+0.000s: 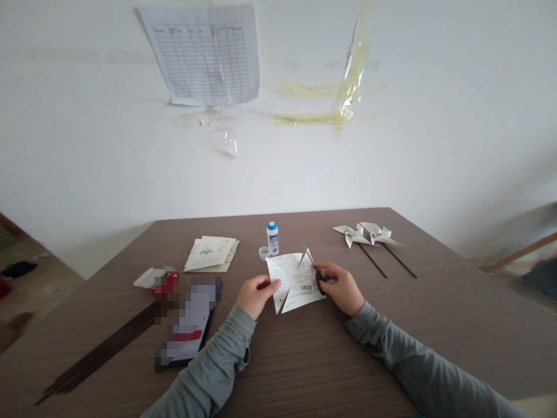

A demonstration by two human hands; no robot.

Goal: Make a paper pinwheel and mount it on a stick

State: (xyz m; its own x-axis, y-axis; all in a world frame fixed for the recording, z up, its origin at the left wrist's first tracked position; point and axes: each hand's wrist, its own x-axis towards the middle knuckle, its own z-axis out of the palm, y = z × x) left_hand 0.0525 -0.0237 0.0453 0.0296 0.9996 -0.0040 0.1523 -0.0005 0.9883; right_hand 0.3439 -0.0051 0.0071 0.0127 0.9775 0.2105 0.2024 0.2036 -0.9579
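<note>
A square sheet of printed paper (300, 278) is held above the table, with one slit cut in from its lower left corner. My left hand (256, 295) pinches its left edge between thumb and fingers. In my right hand (343, 285) is a pair of scissors (321, 281) with black handles. Their blades stand apart at the sheet's upper right corner, where a cut shows. Some of my right fingers are hidden behind the paper and handles. Just beyond the sheet stands a white glue bottle (272, 239) with a blue top, its clear cap (263, 253) beside it.
Two paper pinwheels (354, 235) on dark sticks lie at the back right. Paper squares (212, 253) are stacked at the back left. Nearer are a small red and white box (163, 281), a bundle of dark sticks (104, 348) and a phone (189, 325). A white wall (278, 180) borders the table's far edge.
</note>
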